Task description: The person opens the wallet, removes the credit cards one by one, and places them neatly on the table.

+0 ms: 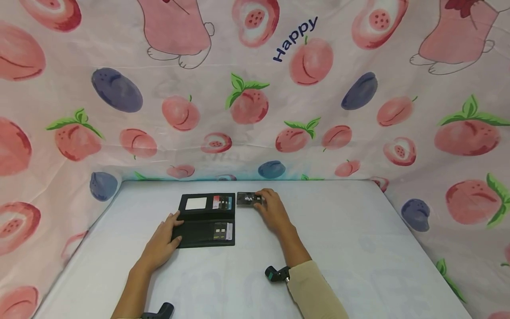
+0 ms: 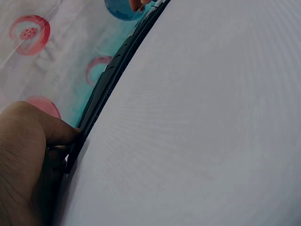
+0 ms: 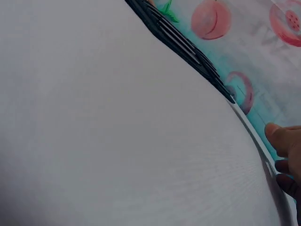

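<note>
A black wallet [image 1: 195,239] lies unfolded on the white table in the head view. Cards [image 1: 222,203] peek out of its upper half, beside a pale window [image 1: 196,203], and more cards [image 1: 222,231] show at the right of its lower half. My left hand [image 1: 161,241] holds the wallet's left edge; the left wrist view shows the thumb against that edge. Just right of the wallet, my right hand [image 1: 275,212] pinches the right end of a black card [image 1: 247,198] marked "Vip", upside down. In the right wrist view the fingers partly leave the frame.
A white cloth covers the table [image 1: 358,248]. Behind it hangs a peach-printed curtain [image 1: 247,159], reaching round both sides. Black wrist cameras are strapped near the left wrist [image 1: 159,311] and the right wrist [image 1: 276,274].
</note>
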`<control>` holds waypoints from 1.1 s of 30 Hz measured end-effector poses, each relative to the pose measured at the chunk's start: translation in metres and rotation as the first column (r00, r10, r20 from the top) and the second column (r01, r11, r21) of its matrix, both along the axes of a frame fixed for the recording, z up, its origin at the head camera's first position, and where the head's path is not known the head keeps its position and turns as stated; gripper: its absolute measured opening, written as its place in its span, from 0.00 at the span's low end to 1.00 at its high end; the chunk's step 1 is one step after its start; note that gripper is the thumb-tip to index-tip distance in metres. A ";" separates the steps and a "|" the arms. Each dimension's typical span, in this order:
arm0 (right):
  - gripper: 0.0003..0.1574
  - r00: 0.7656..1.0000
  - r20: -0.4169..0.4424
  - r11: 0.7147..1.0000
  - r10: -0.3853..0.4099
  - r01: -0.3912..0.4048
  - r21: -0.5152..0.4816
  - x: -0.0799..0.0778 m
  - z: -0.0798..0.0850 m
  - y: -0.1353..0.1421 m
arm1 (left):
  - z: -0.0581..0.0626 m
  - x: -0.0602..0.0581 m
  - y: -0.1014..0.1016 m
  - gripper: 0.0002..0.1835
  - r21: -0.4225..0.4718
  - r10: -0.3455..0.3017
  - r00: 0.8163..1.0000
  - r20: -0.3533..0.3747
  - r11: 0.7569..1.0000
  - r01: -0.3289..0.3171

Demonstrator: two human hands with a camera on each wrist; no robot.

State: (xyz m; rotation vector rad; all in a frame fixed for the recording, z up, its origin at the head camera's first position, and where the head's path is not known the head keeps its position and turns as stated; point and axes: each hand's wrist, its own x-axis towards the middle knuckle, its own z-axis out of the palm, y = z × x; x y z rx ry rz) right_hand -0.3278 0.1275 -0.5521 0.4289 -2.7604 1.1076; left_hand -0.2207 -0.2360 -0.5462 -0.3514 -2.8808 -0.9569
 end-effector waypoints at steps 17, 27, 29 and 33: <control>0.21 0.998 -0.063 0.999 -0.007 0.009 0.043 0.000 -0.011 -0.001 | 0.002 0.001 0.000 0.38 -0.006 -0.005 1.000 -0.007 1.000 0.004; 0.23 1.000 -0.015 0.996 -0.005 0.006 0.086 0.002 -0.009 -0.001 | 0.000 -0.001 -0.001 0.38 -0.005 -0.001 1.000 -0.004 1.000 0.001; 0.24 1.000 -0.011 0.996 -0.002 0.003 0.087 0.002 -0.009 -0.001 | 0.000 -0.001 -0.001 0.38 -0.007 -0.002 1.000 -0.007 1.000 0.002; 0.26 1.000 0.005 0.995 0.000 -0.001 0.101 0.003 -0.008 -0.001 | -0.001 -0.002 -0.001 0.38 -0.012 -0.003 1.000 -0.007 1.000 0.002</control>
